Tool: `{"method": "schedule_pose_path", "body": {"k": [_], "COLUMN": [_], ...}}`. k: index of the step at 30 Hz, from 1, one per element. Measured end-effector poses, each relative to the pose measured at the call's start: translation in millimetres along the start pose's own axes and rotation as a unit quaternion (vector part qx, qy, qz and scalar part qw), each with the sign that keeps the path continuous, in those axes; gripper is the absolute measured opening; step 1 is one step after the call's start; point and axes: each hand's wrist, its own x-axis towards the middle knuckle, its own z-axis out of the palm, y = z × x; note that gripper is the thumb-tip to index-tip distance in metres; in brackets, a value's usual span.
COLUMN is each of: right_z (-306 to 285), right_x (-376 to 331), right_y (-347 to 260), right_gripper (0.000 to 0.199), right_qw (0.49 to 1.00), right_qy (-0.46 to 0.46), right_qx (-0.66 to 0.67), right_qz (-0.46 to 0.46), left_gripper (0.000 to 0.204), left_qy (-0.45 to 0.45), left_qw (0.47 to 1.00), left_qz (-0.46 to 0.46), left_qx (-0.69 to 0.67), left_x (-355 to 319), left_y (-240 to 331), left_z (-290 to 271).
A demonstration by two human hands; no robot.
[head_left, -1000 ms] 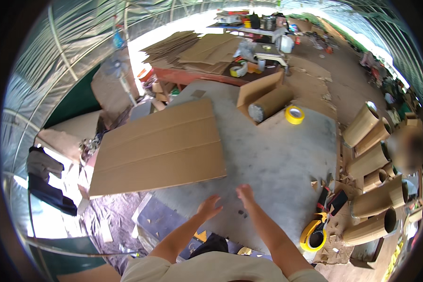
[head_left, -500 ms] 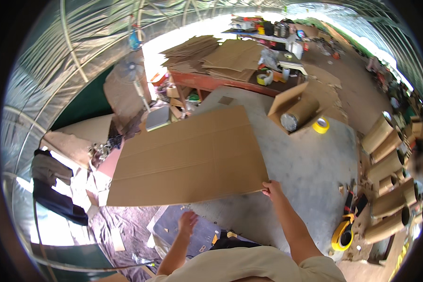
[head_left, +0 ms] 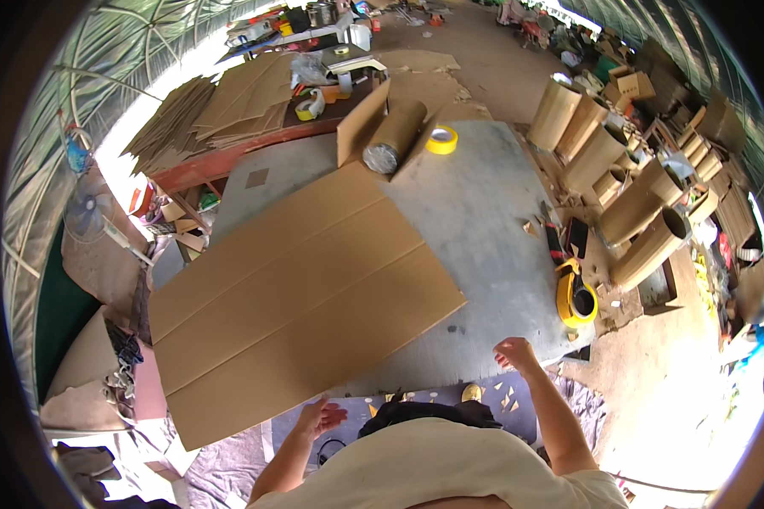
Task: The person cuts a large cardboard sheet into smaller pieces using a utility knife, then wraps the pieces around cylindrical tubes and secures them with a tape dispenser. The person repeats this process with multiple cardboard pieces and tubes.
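Observation:
A large flat cardboard sheet (head_left: 306, 293) with crease lines lies on the grey tabletop (head_left: 501, 220), turned at an angle. Its left and near corners hang past the table's edge. Just below the sheet's near edge is my left hand (head_left: 321, 416), open, with its fingers apart and nothing in it. My right hand (head_left: 514, 353) hovers by the table's near right edge, away from the cardboard. Its fingers are loosely bent and apart, holding nothing.
Ahead, an open cardboard box (head_left: 361, 127) contains a brown roll (head_left: 396, 134), with a yellow tape roll (head_left: 441, 140) beside it. A yellow tape dispenser (head_left: 576, 297) lies at the table's right edge. Cardboard tubes (head_left: 594, 157) stand farther right; stacked cardboard (head_left: 242, 93) lies back left.
My right hand has let go of the cardboard's corner and moved away from it. The sheet has turned on the table. The view has swung to the right.

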Motion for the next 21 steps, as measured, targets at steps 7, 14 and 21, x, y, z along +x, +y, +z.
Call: {"method": "schedule_pose_path", "body": {"k": [7, 14, 21], "right_z": [-23.5, -48.0, -57.4], "right_x": [-130.1, -191.1, -219.4], "right_y": [88.6, 138.2, 159.2], "right_gripper": [0.014, 0.015, 0.017], "right_qw": [0.856, 0.942, 0.972], "right_qy": [-0.391, -0.219, -0.095], "right_qx": [-0.242, -0.176, -0.156], "right_qz": [0.237, 0.187, 0.15], "left_gripper": [0.024, 0.032, 0.041], "left_qy": [-0.249, -0.21, -0.227], "left_qw": [0.864, 0.843, 0.637], "left_qz": [0.15, 0.233, 0.478], "left_qx": [0.41, 0.436, 0.56], "left_x": [-61.5, -56.4, -25.4], "left_y": [-26.5, -55.2, -50.4], "left_z": [71.1, 133.2, 176.5]}}
